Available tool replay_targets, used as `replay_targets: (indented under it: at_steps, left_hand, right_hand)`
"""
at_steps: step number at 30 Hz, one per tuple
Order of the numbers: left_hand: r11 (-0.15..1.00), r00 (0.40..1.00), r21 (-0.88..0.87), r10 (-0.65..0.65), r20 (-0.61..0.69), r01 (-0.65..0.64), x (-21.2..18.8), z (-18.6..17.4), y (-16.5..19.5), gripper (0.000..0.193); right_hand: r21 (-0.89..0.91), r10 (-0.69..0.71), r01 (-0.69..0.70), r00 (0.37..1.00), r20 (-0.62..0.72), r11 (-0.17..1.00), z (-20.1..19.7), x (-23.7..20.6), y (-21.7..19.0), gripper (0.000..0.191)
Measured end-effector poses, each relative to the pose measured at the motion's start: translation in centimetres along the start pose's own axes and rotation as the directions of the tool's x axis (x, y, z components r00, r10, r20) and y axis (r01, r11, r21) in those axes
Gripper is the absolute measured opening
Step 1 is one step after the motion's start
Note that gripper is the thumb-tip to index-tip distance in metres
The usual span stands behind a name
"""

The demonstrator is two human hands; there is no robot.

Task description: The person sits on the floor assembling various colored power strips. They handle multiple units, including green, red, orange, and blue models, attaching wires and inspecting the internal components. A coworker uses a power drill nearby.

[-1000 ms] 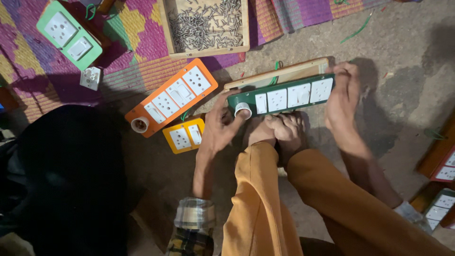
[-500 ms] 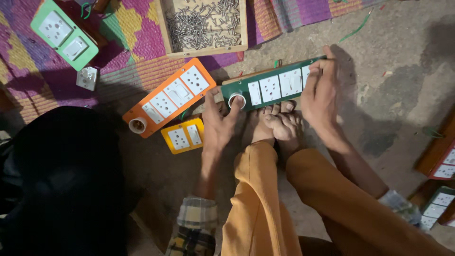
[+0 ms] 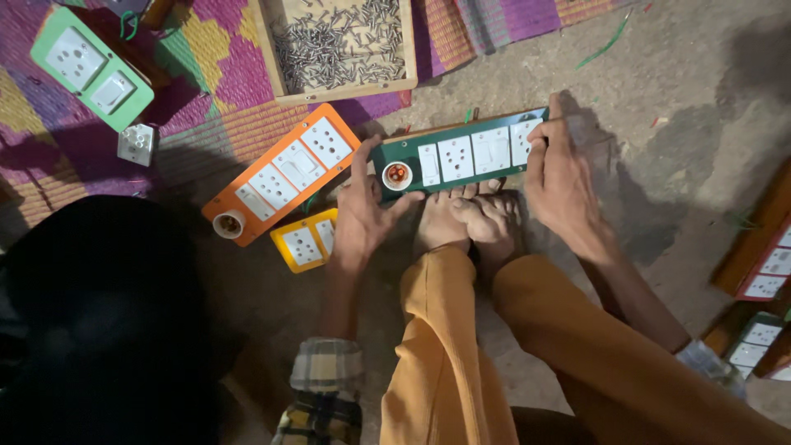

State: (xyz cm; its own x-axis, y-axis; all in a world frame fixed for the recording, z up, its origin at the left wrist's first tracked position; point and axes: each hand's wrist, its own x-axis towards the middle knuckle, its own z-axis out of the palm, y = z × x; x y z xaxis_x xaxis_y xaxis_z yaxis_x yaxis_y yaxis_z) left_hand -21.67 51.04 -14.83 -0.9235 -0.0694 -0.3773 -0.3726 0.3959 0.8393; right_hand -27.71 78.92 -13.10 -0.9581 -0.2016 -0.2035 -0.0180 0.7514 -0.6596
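Green switchboard (image 3: 461, 156) sat braced against your feet (image 3: 470, 222), left hand (image 3: 362, 218) gripping its socket end, right hand (image 3: 564, 185) clasping the other; you did well holding it level.

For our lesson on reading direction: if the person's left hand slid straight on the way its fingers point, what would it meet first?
Probably the wooden tray of screws, beyond the dark green switchboard that the left hand holds; depth is unclear.
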Motion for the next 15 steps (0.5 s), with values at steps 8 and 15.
replay_targets:
  at_steps: [8,15]
  left_hand:
    - [0.985,0.986,0.009,0.17,0.001,-0.17,1.0,0.2,-1.5,0.093]
    - [0.979,0.979,0.034,0.2,0.027,-0.201,1.0,-0.3,-0.8,0.099]
  right_hand:
    - [-0.054,-0.221,0.218,0.974,-0.046,0.974,-0.6,0.1,-0.5,0.015]
    - [-0.009,-0.135,0.134,0.985,-0.11,0.991,-0.8,0.2,0.5,0.011]
